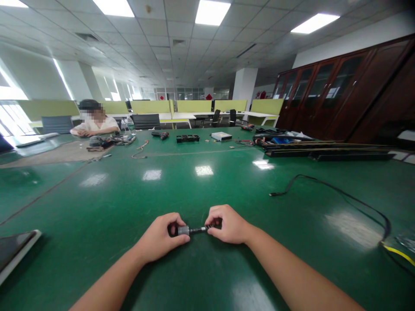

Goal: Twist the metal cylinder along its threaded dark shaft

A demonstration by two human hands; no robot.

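Observation:
Low over the green table [181, 185], my left hand [164, 236] is closed round a grey metal cylinder [183, 230]. A thin dark shaft [196, 230] runs from the cylinder to the right. At the shaft's far end, my right hand [228, 225] pinches a small dark ribbed piece [210, 226], partly hidden by the fingers. The cylinder, shaft and ribbed piece lie in one nearly level line between my hands.
A black cable [343, 192] curves over the right side. A flat device [19, 248] lies at the left edge. Farther back are a power drill [160, 135], a black part [187, 138], a white box [221, 136] and dark rails [292, 151]. A person [95, 123] sits back left.

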